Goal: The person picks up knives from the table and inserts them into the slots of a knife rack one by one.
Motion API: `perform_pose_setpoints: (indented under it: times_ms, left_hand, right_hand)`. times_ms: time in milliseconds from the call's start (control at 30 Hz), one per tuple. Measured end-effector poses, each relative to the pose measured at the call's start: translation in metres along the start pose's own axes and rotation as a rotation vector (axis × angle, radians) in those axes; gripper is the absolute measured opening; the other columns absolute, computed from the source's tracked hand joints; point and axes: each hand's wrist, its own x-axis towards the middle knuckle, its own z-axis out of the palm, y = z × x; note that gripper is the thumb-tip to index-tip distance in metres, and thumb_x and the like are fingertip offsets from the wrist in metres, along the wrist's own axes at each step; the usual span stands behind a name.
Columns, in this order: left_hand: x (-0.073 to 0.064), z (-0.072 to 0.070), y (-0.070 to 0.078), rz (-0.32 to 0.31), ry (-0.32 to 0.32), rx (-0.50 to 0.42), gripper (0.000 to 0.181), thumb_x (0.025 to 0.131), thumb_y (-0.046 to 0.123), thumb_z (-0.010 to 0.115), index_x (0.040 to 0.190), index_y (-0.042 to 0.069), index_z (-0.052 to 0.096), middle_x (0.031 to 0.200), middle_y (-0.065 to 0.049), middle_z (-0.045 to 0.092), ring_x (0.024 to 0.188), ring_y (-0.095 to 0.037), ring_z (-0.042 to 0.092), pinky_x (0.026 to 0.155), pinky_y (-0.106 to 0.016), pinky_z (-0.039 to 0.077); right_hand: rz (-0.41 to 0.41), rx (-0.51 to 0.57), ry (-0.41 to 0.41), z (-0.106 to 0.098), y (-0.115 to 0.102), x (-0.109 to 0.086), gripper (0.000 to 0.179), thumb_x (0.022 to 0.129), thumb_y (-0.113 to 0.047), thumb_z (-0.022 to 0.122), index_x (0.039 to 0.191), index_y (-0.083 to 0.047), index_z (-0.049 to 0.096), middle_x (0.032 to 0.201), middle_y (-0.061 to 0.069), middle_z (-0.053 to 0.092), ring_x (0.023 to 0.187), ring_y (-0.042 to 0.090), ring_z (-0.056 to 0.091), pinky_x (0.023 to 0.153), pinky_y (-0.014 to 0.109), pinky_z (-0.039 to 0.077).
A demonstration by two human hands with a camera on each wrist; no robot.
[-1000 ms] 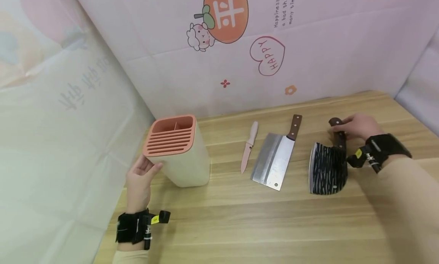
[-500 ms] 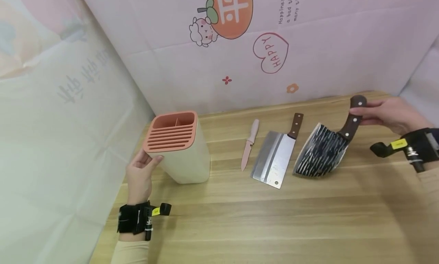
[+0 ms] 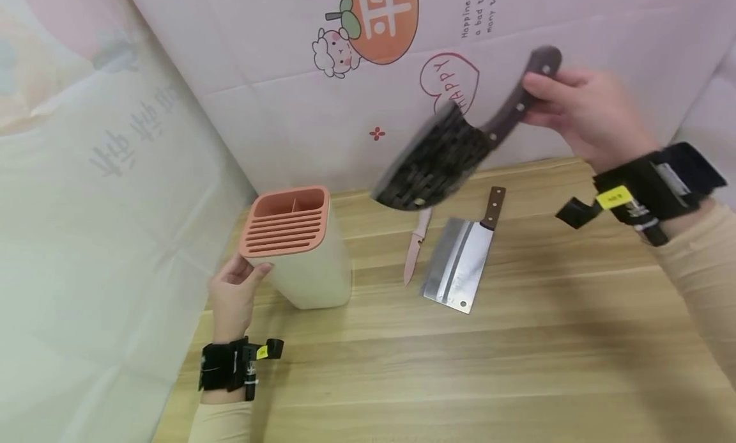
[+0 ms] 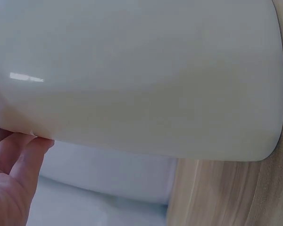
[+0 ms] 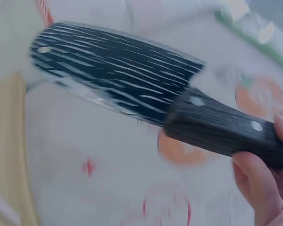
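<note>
My right hand point(image 3: 598, 114) grips the dark riveted handle of a cleaver point(image 3: 439, 158), raised above the table's back part. Its black, white-streaked blade point(image 5: 118, 70) points down and left in the head view. My left hand point(image 3: 232, 299) holds the near left corner of a cream knife block point(image 3: 316, 270), thumb on the near face, just under the rim. The block stands upright, its orange top point(image 3: 285, 220) showing several slots and a divided compartment. In the left wrist view, fingertips point(image 4: 40, 143) touch its smooth side.
A small pink knife point(image 3: 414, 254) and a silver cleaver point(image 3: 462, 261) with a brown handle lie side by side on the wooden table point(image 3: 402, 366). Printed cloth point(image 3: 259, 110) rises behind the table, and another sheet point(image 3: 103, 238) hangs at the left.
My right hand has lifted the dark cleaver off the table's right side and carried it up and left, over the pink knife in view. The left hand stays at the block.
</note>
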Motion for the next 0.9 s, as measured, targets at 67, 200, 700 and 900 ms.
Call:
perform_pose_setpoints:
  times_ms: [67,200,700,900]
  left_hand:
    - [0.002,0.003,-0.002,0.006,-0.005,0.018,0.05,0.086,-0.006,0.07,0.132,0.007,0.056,0.129,-0.012,0.061,0.114,-0.023,0.059,0.093,-0.026,0.05]
    - [0.006,0.01,-0.005,0.013,-0.03,0.019,0.049,0.086,-0.004,0.07,0.132,0.008,0.057,0.128,-0.012,0.061,0.113,-0.023,0.06,0.093,-0.027,0.05]
    - [0.006,0.015,-0.008,0.008,-0.055,-0.004,0.05,0.086,-0.004,0.07,0.132,0.007,0.056,0.132,-0.012,0.059,0.116,-0.023,0.057,0.092,-0.026,0.051]
    - [0.009,0.018,-0.007,0.008,-0.071,0.051,0.051,0.086,-0.001,0.071,0.133,0.014,0.057,0.136,-0.007,0.055,0.119,-0.021,0.055,0.091,-0.023,0.05]
  right_hand:
    - [-0.062,0.054,-0.001,0.027,-0.002,0.004,0.033,0.09,0.0,0.066,0.122,0.002,0.06,0.113,0.015,0.065,0.097,0.024,0.067,0.087,0.029,0.053]
    - [-0.179,0.095,0.0,0.071,0.001,0.012,0.035,0.084,0.001,0.073,0.117,0.006,0.062,0.108,0.019,0.067,0.096,0.027,0.067,0.085,0.034,0.055]
    - [-0.32,-0.283,-0.073,0.15,0.041,0.022,0.035,0.083,-0.005,0.077,0.116,0.0,0.066,0.114,0.015,0.067,0.101,0.024,0.065,0.082,0.034,0.057]
    - [-0.365,-0.449,-0.121,0.158,0.045,0.024,0.037,0.083,-0.009,0.078,0.118,-0.005,0.067,0.112,0.011,0.069,0.097,0.02,0.067,0.081,0.032,0.057]
